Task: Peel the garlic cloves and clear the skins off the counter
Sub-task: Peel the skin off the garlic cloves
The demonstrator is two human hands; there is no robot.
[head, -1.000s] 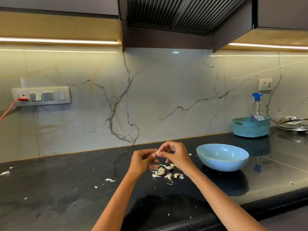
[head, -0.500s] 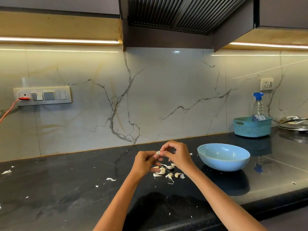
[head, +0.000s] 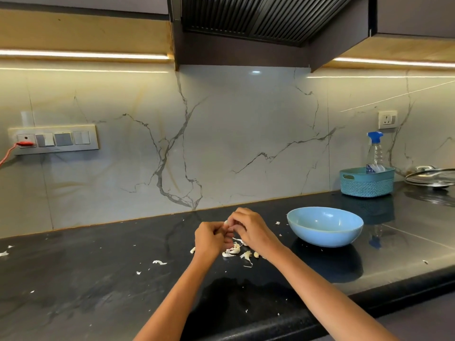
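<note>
Over the black counter, my left hand and my right hand meet fingertip to fingertip, both pinching one small white garlic clove that mostly hides between the fingers. Just below the hands lies a small heap of garlic cloves and papery skins. More skin bits are scattered to the left. A light blue bowl stands to the right of my hands; nothing shows inside it.
A teal basket holding a spray bottle stands at the back right, a glass pan lid beside it. A switch panel with a red plug is on the left wall. The counter's front edge runs below my forearms.
Both hands have closed in tighter around the clove and dropped slightly toward the pile; less of the clove shows between the fingers than before.
</note>
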